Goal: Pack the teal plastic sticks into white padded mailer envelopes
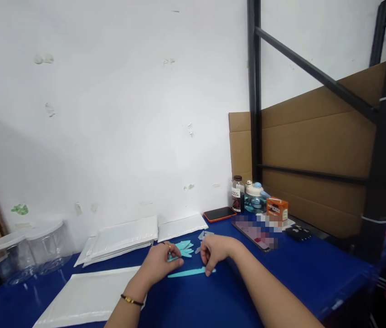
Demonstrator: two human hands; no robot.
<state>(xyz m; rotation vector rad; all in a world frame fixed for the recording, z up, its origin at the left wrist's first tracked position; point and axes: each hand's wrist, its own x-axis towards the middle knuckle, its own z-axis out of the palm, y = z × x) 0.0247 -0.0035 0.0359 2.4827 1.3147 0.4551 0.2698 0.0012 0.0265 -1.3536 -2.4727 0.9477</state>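
Note:
My right hand (pixel 215 253) is closed, thumb and finger pinching the right end of a long, slim teal plastic strip (pixel 187 273). This strip tapers along its length and lies low over the blue tabletop. My left hand (pixel 163 263) wears a ring, and a dark bracelet is on that wrist. Its curved fingers stay apart beside a small pile of similar teal strips (pixel 186 248), partly covering it. Small clear plastic pieces (pixel 205 234) lie just behind my right hand, some hidden by it.
White padded mailers (pixel 120 239) lie along the wall, another mailer (pixel 90 296) front left. Clear tubs (pixel 47 246) stand far left. At right are an orange-edged phone (pixel 220 213), another phone (pixel 252 232), a dark bottle (pixel 238 193), a blue bottle (pixel 255 200), an orange box (pixel 277 208) and a rack post (pixel 380 136).

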